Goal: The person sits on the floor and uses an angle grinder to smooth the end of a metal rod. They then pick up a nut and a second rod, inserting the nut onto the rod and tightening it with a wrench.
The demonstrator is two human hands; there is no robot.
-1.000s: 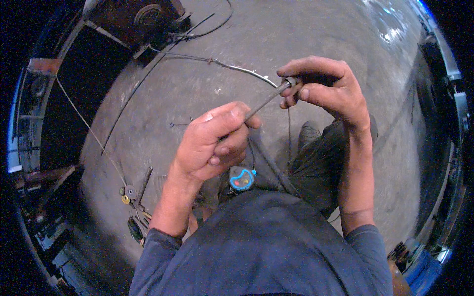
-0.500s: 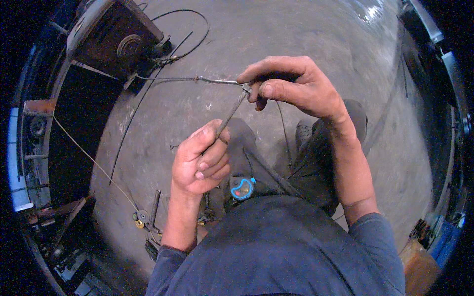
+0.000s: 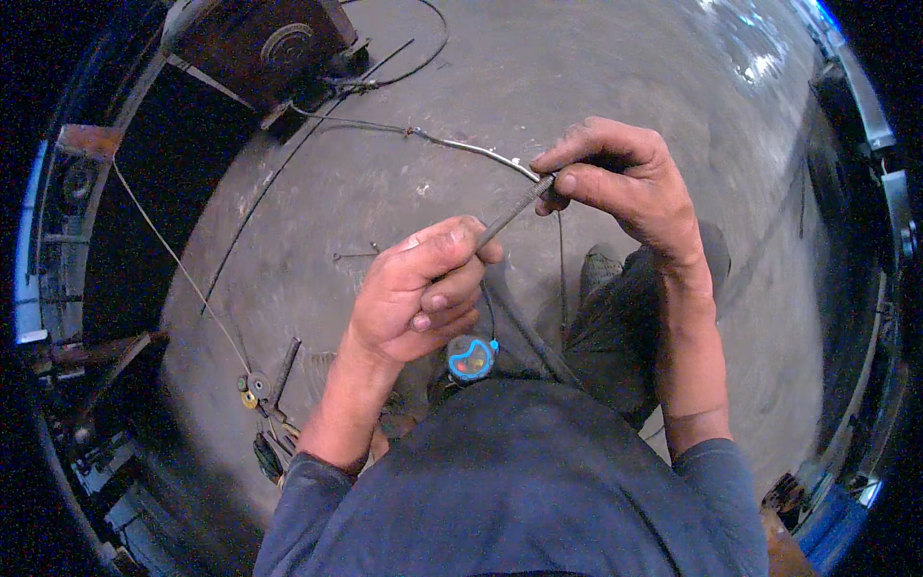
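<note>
My left hand (image 3: 423, 288) is wrapped round the lower part of a grey ribbed metal rod (image 3: 517, 210), which slants up to the right. At the rod's upper end, the thumb and fingers of my right hand (image 3: 630, 192) close in a pinch; whether a small piece sits between them is hidden. A dark cable with a bright, bare-looking end stretch (image 3: 490, 157) passes to the same spot from the upper left. I cannot tell whether it touches the rod or lies behind it.
A brown metal box (image 3: 260, 58) stands at the upper left, with a looped black cable (image 3: 444, 38) beside it. Several tools and a thin line with round fittings (image 3: 258, 387) lie on the floor at lower left. A blue-rimmed round gadget (image 3: 472, 358) hangs at my lap.
Both hands have shifted to the right in view, and the left has come closer to the right. My right fingers have closed over the rod's upper end, covering the silvery piece seen there before.
</note>
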